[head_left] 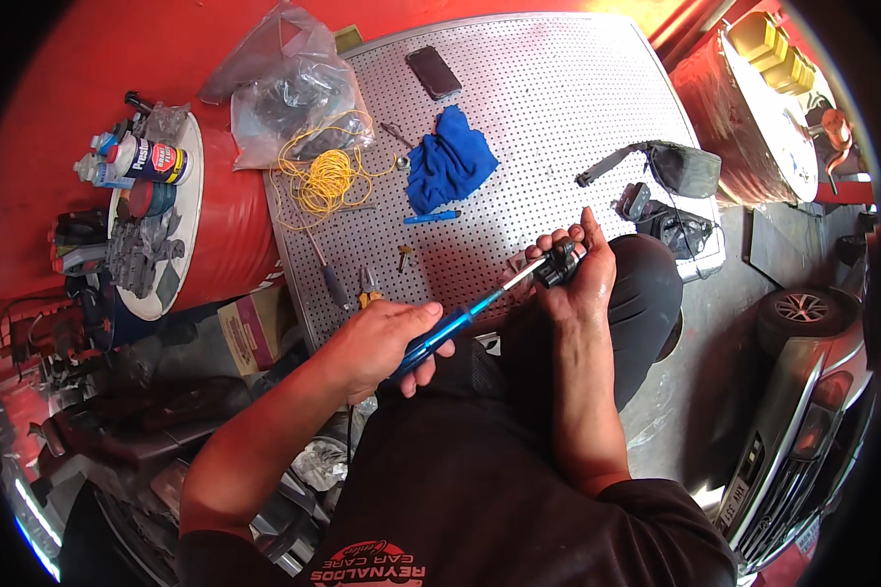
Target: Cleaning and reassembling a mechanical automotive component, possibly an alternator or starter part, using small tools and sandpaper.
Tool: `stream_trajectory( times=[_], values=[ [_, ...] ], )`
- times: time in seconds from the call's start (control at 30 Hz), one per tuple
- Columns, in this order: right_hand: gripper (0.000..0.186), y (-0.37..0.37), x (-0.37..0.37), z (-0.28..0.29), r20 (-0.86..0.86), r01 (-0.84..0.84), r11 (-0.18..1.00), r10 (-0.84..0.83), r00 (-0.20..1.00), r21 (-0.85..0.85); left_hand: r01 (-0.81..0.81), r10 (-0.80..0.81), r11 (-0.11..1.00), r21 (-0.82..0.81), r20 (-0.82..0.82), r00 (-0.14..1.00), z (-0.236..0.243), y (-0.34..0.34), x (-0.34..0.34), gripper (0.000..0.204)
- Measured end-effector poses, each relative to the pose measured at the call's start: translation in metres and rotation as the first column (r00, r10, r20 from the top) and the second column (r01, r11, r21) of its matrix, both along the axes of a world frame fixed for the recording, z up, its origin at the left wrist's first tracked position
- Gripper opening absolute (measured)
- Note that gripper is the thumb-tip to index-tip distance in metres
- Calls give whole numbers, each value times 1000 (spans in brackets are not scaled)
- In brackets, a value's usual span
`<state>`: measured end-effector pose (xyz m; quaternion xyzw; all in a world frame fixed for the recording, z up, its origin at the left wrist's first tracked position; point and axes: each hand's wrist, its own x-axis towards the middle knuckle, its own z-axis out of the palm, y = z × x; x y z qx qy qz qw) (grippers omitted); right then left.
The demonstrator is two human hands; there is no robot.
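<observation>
My left hand (392, 342) is wrapped round the blue handle of what looks like a soldering iron (436, 338). A dark cord (349, 430) hangs below that hand. The tool's pale metal shaft slants up to the right and reaches a small black part (560, 262); whether its tip touches cannot be made out. My right hand (587, 264) holds that part over the near edge of the perforated metal table (548, 117), palm up. Left of the hands on the table lie a dark-handled screwdriver (334, 284), orange-handled pliers (368, 286) and a small brass-coloured piece (404, 256).
Farther back are a blue cloth (450, 161), a blue pen (432, 217), coiled yellow wire (325, 181), a clear plastic bag (299, 98) and a phone (433, 73). Black parts (683, 168) lie at right. A drum (230, 196) with bottles stands left; a vehicle (803, 411) stands right.
</observation>
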<state>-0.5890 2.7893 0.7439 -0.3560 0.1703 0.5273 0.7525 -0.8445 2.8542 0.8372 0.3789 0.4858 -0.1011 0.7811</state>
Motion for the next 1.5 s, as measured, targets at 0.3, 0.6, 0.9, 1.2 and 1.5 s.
stream_trajectory(
  times=[0.3,0.6,0.9,1.2,1.5],
  values=[
    [39,-17,-11,9,-19,89,996,-89,996,2,8,-18,979,203,45,999,4,-18,-13,34],
    [36,-21,-1,12,-80,155,988,-153,985,19,198,-223,351,915,-124,967,38,-69,-15,34],
    [39,-9,2,5,-66,82,996,-80,995,31,219,-166,1,976,-216,962,34,-78,12,33],
    [39,1,11,-2,-58,50,999,-49,997,14,207,-155,-4,978,-205,966,27,-68,25,32],
    [36,3,14,-6,-32,11,998,-13,999,-55,336,-201,-458,823,-464,863,31,-46,34,37]
  ],
)
